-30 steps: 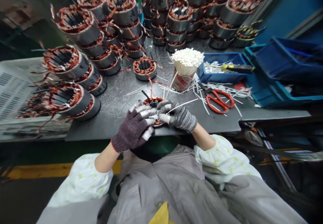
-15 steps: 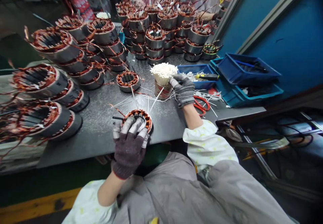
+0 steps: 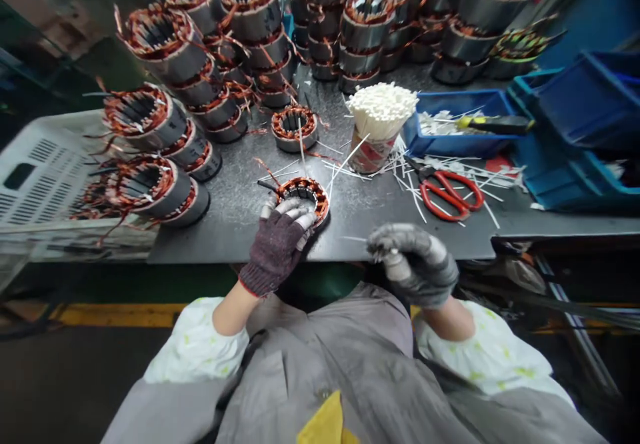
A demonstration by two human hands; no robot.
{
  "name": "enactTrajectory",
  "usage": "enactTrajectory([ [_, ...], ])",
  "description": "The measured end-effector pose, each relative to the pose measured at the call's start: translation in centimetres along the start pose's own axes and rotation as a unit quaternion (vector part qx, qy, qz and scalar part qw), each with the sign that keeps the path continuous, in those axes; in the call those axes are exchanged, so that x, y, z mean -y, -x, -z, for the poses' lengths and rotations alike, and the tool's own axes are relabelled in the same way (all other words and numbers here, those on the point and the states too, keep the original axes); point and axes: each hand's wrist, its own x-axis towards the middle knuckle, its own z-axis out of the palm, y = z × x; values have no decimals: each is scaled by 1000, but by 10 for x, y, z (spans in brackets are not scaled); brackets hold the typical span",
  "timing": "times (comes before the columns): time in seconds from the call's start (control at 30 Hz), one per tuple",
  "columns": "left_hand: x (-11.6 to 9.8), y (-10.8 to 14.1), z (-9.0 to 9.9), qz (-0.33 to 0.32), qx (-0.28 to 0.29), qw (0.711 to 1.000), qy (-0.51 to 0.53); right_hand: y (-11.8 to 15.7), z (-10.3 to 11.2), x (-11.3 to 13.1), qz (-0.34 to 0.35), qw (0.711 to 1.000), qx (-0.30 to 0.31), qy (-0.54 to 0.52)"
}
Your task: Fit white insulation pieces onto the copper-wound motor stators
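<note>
My left hand, in a dark purple knit glove, rests its fingers over the rim of a copper-wound motor stator lying on the steel table. My right hand, in a grey coated glove, is curled shut at the table's front edge, to the right of the stator. A thin white cable tie pokes out of it towards the stator. A white bundle of cable ties stands in a red-printed cup, beyond both hands.
Several stacks of wound stators fill the far and left table. A smaller stator stands nearby. Red-handled scissors lie among white tie offcuts. Blue trays hold a screwdriver and offcuts. A white plastic crate sits at left.
My right hand has come back from the cup of ties to the table's front edge and closed. My left hand remains on the stator, and the view has shifted slightly.
</note>
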Motion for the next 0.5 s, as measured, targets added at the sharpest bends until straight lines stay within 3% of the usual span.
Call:
enactTrajectory([
  [0.07,1,0,2,10,15,1000,8,20,-7,3,20,998,59,-11],
  [0.2,2,0,0,34,-2,999,31,37,-14,-1,31,994,104,0],
  [0.5,0,-2,-5,43,-43,997,43,38,-23,-8,4,988,147,46],
])
